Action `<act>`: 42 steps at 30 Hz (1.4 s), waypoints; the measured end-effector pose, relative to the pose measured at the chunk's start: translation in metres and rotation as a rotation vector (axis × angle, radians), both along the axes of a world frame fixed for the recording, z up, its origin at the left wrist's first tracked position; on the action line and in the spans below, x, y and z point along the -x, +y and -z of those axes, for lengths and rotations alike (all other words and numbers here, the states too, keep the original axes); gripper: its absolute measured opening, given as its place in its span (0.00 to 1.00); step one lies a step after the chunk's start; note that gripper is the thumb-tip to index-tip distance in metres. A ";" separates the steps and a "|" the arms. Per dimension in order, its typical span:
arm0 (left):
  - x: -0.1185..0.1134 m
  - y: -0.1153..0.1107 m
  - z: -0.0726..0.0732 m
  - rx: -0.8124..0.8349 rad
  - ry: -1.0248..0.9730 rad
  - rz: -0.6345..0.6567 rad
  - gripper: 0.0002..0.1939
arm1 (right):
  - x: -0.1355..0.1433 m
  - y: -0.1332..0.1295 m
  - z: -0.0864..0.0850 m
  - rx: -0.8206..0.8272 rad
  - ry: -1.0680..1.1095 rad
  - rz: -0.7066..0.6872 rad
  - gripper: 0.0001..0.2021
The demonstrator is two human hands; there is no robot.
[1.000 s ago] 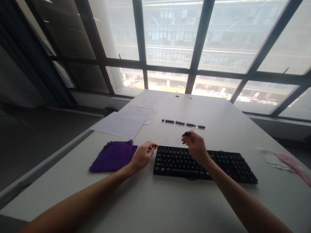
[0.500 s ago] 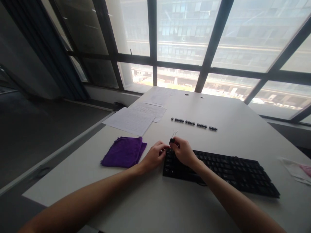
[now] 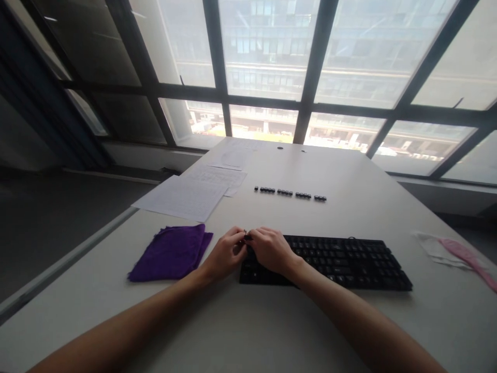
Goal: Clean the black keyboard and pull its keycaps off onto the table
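The keyboard (image 3: 341, 261) lay on the white desk (image 3: 244, 331), and both of the person's hands met at its far left corner. The right hand (image 3: 269, 249) reached over the keyboard's left end, its fingers bent and close together. The left hand (image 3: 227, 253) was just off that end, fingers curled, thumb turned in toward them. Between the two sets of fingertips I could make out a small dark bit (image 3: 247, 237), but I couldn't tell which hand was pinching it. Beyond the keyboard, well apart from it, small black keys (image 3: 285, 192) stood in a broken row, a single one at the left. Left of the keyboard was a folded purple cloth (image 3: 165, 254), with papers (image 3: 186, 197) farther back; right of it lay something pink (image 3: 460, 251).
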State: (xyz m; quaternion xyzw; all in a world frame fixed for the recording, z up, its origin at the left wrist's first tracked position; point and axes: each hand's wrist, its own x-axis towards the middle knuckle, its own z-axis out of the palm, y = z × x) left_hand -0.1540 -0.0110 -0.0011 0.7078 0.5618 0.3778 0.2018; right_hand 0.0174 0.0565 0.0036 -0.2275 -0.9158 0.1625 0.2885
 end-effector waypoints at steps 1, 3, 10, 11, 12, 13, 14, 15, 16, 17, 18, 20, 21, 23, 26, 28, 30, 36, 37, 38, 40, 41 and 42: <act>0.000 0.000 -0.001 0.005 0.003 0.005 0.06 | 0.000 0.001 0.001 0.050 0.040 0.015 0.07; 0.000 0.001 -0.002 0.021 -0.008 0.015 0.06 | -0.001 0.002 0.001 0.186 0.132 0.039 0.07; -0.001 0.006 0.003 0.115 -0.183 -0.006 0.09 | -0.001 0.009 0.002 0.437 0.284 0.035 0.07; -0.002 0.006 0.003 0.120 -0.196 -0.008 0.09 | -0.001 0.010 0.002 0.445 0.294 0.032 0.07; -0.002 0.006 0.003 0.119 -0.199 -0.011 0.09 | -0.001 0.011 0.003 0.451 0.303 0.031 0.07; -0.002 0.006 0.003 0.113 -0.193 -0.014 0.09 | -0.002 0.011 0.003 0.455 0.310 0.031 0.07; -0.003 0.006 0.003 0.105 -0.180 -0.017 0.09 | -0.002 0.011 0.004 0.457 0.317 0.031 0.07; -0.003 0.006 0.003 0.094 -0.164 -0.021 0.09 | -0.002 0.011 0.004 0.459 0.322 0.031 0.07; -0.003 0.006 0.003 0.081 -0.145 -0.027 0.09 | -0.002 0.011 0.004 0.459 0.326 0.033 0.07; -0.003 0.006 0.003 0.068 -0.124 -0.035 0.08 | -0.002 0.011 0.004 0.459 0.329 0.034 0.07; -0.003 0.006 0.003 0.058 -0.103 -0.045 0.08 | -0.002 0.011 0.004 0.460 0.331 0.036 0.07; -0.003 0.005 0.003 0.045 -0.071 -0.067 0.08 | -0.002 0.011 0.004 0.462 0.337 0.035 0.07; -0.004 0.005 0.003 0.043 -0.066 -0.074 0.08 | -0.002 0.011 0.003 0.465 0.340 0.031 0.07; -0.004 0.005 0.004 0.045 -0.075 -0.079 0.09 | -0.002 0.011 0.002 0.473 0.348 0.021 0.07; -0.005 0.005 0.004 0.048 -0.098 -0.075 0.09 | -0.003 0.010 0.001 0.483 0.353 0.019 0.08; -0.005 0.004 0.004 0.050 -0.105 -0.072 0.09 | -0.003 0.009 0.001 0.485 0.359 0.018 0.08; -0.005 0.004 0.003 0.049 -0.105 -0.072 0.08 | -0.003 0.009 0.001 0.489 0.368 0.016 0.08; -0.005 0.005 0.002 0.016 -0.115 -0.071 0.05 | -0.003 0.011 0.005 0.506 0.386 0.013 0.09; -0.005 0.005 0.002 -0.010 -0.105 -0.079 0.05 | -0.003 0.012 0.006 0.516 0.400 0.017 0.09; -0.005 0.006 0.002 -0.040 -0.093 -0.087 0.04 | -0.003 0.012 0.006 0.525 0.418 0.025 0.08; -0.004 0.008 0.002 -0.100 -0.072 -0.096 0.04 | -0.002 0.013 0.006 0.535 0.448 0.049 0.08; -0.004 0.009 0.002 -0.126 -0.066 -0.096 0.04 | -0.002 0.012 0.006 0.532 0.457 0.061 0.08; -0.004 0.010 0.003 -0.149 -0.061 -0.097 0.05 | -0.002 0.012 0.006 0.527 0.466 0.072 0.08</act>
